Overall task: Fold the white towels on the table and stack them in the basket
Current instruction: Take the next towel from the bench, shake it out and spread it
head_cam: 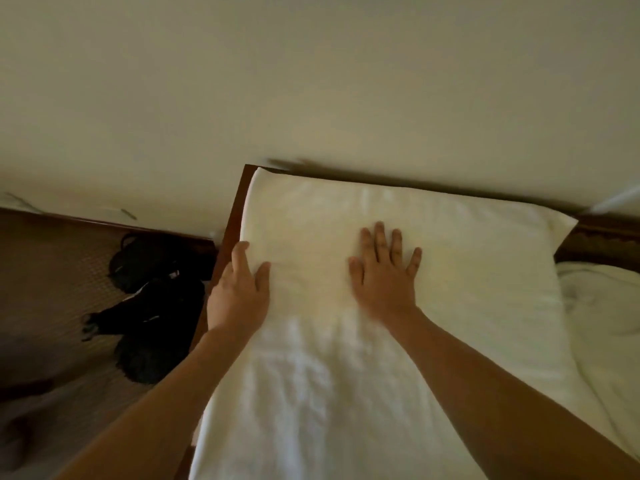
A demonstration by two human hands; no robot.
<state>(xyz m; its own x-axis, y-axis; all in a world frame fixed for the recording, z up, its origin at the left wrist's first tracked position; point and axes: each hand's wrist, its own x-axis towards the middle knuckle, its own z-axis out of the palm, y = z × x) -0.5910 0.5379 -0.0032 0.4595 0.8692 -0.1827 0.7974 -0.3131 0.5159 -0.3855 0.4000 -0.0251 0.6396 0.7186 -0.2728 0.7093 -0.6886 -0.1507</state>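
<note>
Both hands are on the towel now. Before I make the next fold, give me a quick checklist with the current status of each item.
1. Towel spread flat on the table: ok, though light wrinkles show near the camera.
2. Right hand flat on the towel, fingers straight: ok.
3. Left hand at the towel's left edge, fingers straight, nothing pinched: ok for smoothing, not ok for lifting.
4. Far edge lined up with the table's far edge: ok.
5. Basket position: cannot tell, none in view.
6. Other white cloth crumpled to the right, beside the towel; whether it overlaps: cannot tell.
</note>
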